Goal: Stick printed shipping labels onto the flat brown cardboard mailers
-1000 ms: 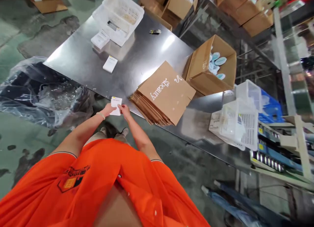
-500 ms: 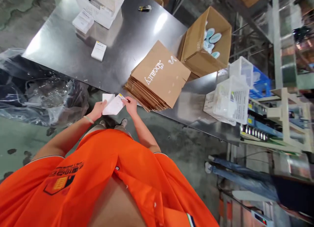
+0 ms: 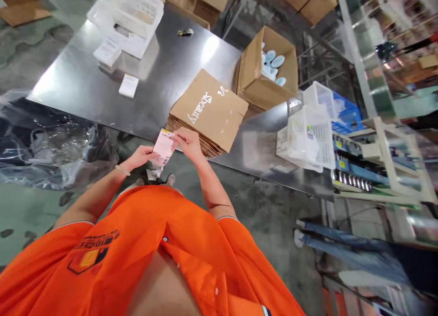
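Note:
Between my hands, in front of the table edge, is a pale pinkish printed label sheet [image 3: 163, 148] with a yellow mark at its top. My left hand [image 3: 141, 156] is closed on its lower left side, and a whitish piece hangs blurred below. My right hand [image 3: 189, 142] pinches the sheet's upper right edge, beside a stack of flat cardboard boxes [image 3: 208, 107] with white "beauty" lettering. A small stack of white labels [image 3: 128, 86] lies on the metal table [image 3: 147, 111] beyond my left hand.
At the table's far left stand a white basket [image 3: 137, 15] and another white stack [image 3: 107, 52]. An open carton [image 3: 268, 67] holds pale blue-topped items. White crates [image 3: 310, 136] stand at the right. Plastic-wrapped material [image 3: 58, 142] lies left. A person's legs [image 3: 345, 243] show at right.
The sheet has turned more upright and shows a pinkish printed face. My right hand has moved slightly right with its fingers over the sheet's edge. The camera view has shifted.

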### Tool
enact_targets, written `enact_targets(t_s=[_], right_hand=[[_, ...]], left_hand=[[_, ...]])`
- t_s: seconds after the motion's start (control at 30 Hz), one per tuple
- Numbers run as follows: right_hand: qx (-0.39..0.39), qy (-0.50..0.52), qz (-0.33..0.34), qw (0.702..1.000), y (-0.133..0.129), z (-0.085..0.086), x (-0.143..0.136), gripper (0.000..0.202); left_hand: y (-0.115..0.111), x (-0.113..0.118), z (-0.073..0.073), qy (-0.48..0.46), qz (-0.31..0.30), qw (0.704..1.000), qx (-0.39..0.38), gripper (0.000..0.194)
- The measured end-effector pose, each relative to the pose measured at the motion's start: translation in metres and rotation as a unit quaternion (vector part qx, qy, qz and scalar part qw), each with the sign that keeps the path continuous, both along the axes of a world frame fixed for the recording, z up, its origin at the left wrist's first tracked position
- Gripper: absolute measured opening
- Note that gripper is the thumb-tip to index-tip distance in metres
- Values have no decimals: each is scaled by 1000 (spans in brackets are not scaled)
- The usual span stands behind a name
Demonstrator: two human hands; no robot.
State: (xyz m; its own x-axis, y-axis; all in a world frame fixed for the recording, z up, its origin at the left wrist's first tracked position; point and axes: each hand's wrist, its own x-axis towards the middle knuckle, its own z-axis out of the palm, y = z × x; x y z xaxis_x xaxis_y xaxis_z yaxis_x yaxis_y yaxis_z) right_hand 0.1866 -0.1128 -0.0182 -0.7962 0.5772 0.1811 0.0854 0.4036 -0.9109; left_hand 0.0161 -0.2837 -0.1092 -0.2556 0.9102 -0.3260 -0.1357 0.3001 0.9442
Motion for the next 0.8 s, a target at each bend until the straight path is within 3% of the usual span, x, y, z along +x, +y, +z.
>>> enact_targets(t_s=[0.23, 0.43, 0.6, 0.8], right_hand=[[-95, 12, -60, 994, 21, 7, -34, 37], [-163, -11, -57, 985, 29, 8, -99, 31], [-175, -38, 8, 984, 45, 14, -153, 31], [-169, -35, 60, 983, 63, 11, -199, 35]], left_hand=[[-16, -5, 8, 3, 99, 994, 51, 60], [-32, -28, 10, -1, 223, 972, 77, 58], [-33, -45, 17, -31, 295, 950, 99, 47], [-18, -46, 25, -5, 385, 916, 115, 40]])
